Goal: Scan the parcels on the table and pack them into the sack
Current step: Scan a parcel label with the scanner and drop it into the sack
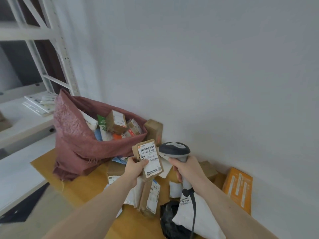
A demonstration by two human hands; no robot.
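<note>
Holding a small brown parcel [149, 158] label-up, the left hand [136, 167] has its grip curled round the lower edge, so the barcode is turned toward the scanner [174, 150]. The scanner handle is wrapped by the right hand [187, 167]. More parcels are left on the desk [82, 185]; the sack [81, 140] is kept open just behind.
</note>
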